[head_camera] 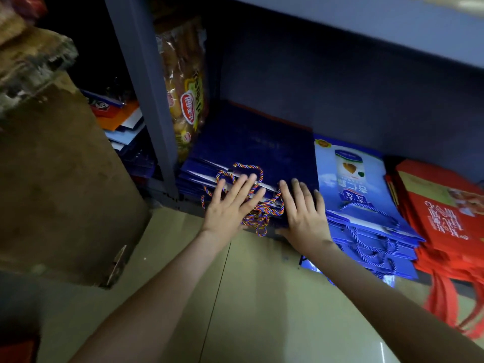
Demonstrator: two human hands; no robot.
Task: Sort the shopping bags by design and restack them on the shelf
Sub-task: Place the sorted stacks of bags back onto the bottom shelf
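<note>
A stack of dark blue shopping bags [251,145] lies flat on the bottom shelf, its multicoloured rope handles [262,216] spilling over the front edge. My left hand [230,205] presses flat on the front of this stack with straight, spread fingers over the ropes. My right hand [303,213] presses flat beside it on the stack's right front part. To the right lies a stack of light blue printed bags [351,179] with blue cords. Further right sits a stack of red bags [445,213], its red handles hanging off the shelf.
A grey shelf upright [146,87] stands left of the dark blue stack, with a packet of snacks [186,87] leaning behind it. More bags [125,127] are piled in the bay to the left. A brown cardboard box [60,179] stands at left on the tiled floor [262,310].
</note>
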